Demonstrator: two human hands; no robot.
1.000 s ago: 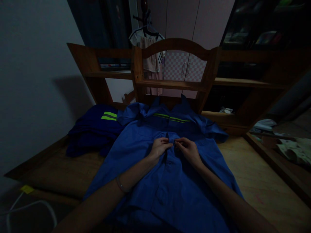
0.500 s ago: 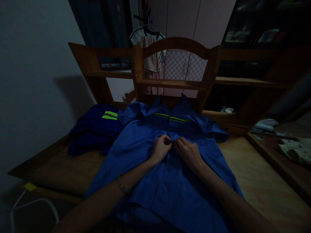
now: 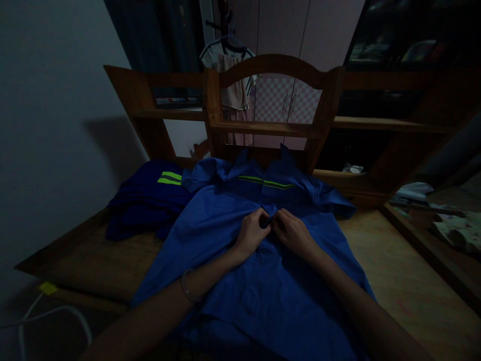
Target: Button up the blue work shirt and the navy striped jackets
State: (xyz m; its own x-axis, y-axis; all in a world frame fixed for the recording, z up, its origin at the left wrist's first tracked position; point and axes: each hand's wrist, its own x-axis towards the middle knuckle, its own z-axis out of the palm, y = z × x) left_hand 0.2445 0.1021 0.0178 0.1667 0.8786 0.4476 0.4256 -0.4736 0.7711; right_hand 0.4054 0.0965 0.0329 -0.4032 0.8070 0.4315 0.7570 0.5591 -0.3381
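A blue work shirt (image 3: 263, 291) with a yellow-green reflective stripe across the chest lies front up on a wooden surface (image 3: 406, 286). My left hand (image 3: 253, 233) and my right hand (image 3: 295, 233) meet at the shirt's front placket just below the collar. Both pinch the cloth there, fingertips almost touching each other. A thin bracelet sits on my left wrist. What lies between the fingertips is too dark to make out.
A darker blue garment (image 3: 146, 200) with a yellow-green stripe lies folded at the left. A wooden shelf frame (image 3: 270, 125) stands behind the shirt, with clothes on hangers (image 3: 231, 75) beyond. A white cable (image 3: 48, 316) and yellow tag lie at bottom left. Clutter sits at the right.
Both hands have closed in tighter on the placket, fingers curling more. The view shifted slightly upward. The shirt stays in place.
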